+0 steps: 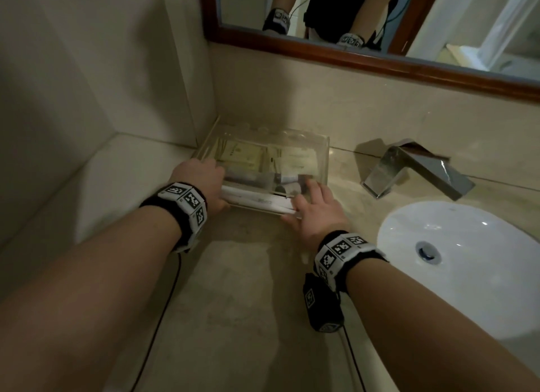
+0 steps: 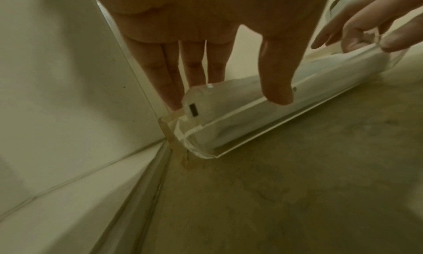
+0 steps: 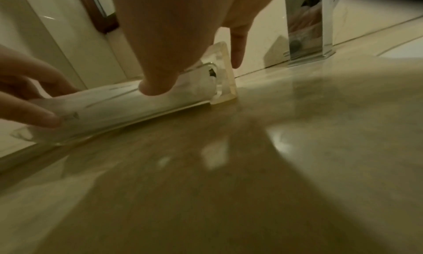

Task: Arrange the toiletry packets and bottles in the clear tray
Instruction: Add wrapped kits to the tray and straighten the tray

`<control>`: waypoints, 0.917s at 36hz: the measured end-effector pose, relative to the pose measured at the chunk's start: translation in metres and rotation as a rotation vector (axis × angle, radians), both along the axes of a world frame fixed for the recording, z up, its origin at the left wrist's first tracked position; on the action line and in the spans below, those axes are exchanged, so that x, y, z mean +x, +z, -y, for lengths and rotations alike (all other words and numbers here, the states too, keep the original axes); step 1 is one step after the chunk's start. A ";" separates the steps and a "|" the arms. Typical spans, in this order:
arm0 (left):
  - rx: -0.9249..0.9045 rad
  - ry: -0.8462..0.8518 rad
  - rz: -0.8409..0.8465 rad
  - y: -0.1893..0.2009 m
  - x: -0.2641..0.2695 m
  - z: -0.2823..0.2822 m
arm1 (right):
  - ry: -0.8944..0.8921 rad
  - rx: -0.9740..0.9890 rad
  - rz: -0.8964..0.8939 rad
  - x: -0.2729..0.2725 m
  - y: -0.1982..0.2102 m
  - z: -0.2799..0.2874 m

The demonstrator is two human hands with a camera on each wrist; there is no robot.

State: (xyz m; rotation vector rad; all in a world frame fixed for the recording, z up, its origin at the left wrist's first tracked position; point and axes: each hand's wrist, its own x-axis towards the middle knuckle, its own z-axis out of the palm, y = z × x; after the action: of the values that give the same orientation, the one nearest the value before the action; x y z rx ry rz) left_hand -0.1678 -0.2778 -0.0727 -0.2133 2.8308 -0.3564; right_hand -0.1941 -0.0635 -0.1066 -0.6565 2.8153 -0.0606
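The clear tray (image 1: 323,161) sits on the counter in the corner by the wall. Inside lie flat beige packets (image 1: 244,157), small dark-capped bottles (image 1: 287,179) on their sides, and a long white packet (image 1: 257,200) against the front wall. My left hand (image 1: 201,181) is at the tray's near left corner, fingers straight along the left side and thumb (image 2: 274,87) on the front wall (image 2: 251,124). My right hand (image 1: 312,207) is at the near right corner, its thumb (image 3: 155,87) pressing the front wall's top and a straight finger (image 3: 238,58) beside the tray's right end.
A chrome faucet (image 1: 409,169) stands right of the tray, with the white basin (image 1: 467,260) in front of it. Tiled walls close the left and back, and a wood-framed mirror (image 1: 350,57) hangs above. Bare marble counter (image 1: 248,274) lies between me and the tray.
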 end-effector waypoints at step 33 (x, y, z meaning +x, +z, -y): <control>-0.129 -0.035 0.008 -0.003 -0.041 0.020 | -0.017 -0.027 0.009 -0.025 0.015 0.009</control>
State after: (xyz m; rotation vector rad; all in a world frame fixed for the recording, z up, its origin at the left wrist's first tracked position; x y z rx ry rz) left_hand -0.2092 -0.2982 -0.0761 -0.1888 2.8091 -0.5463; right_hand -0.2188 -0.0727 -0.0914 -0.6369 2.8163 -0.1041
